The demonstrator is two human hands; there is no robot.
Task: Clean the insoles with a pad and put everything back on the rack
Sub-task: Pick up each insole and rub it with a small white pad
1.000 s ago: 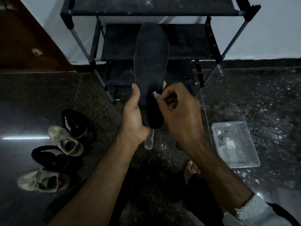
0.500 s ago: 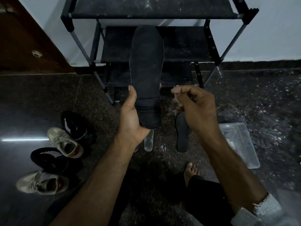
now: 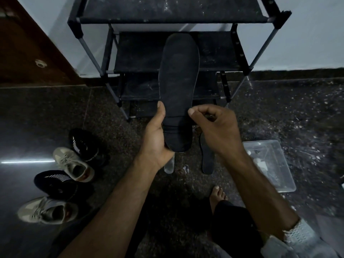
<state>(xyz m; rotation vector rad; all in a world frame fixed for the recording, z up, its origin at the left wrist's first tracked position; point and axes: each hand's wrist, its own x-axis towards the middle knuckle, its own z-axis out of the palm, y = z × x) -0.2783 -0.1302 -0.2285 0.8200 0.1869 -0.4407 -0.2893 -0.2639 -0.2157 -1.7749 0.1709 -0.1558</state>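
My left hand (image 3: 155, 140) grips the heel end of a black insole (image 3: 178, 75) and holds it upright in front of the black shoe rack (image 3: 173, 18). The fingers of my right hand (image 3: 214, 129) are curled, and its thumb and forefinger pinch together at the insole's right edge. They seem to hold a small pad, which is almost wholly hidden inside the hand. A second black insole (image 3: 207, 157) lies flat on the floor, partly under my right hand.
Two black shoes (image 3: 84, 144) (image 3: 55, 185) and two beige sneakers (image 3: 74, 164) (image 3: 46, 211) stand on the dark floor at left. A clear plastic box (image 3: 270, 164) sits at right. A clear bottle-like item (image 3: 169, 165) lies below the left hand. My bare foot (image 3: 217, 196) is near the bottom.
My right hand lifted off the insole and swung right, then came back to its right edge. The insole tilted slightly while the left hand kept its grip.
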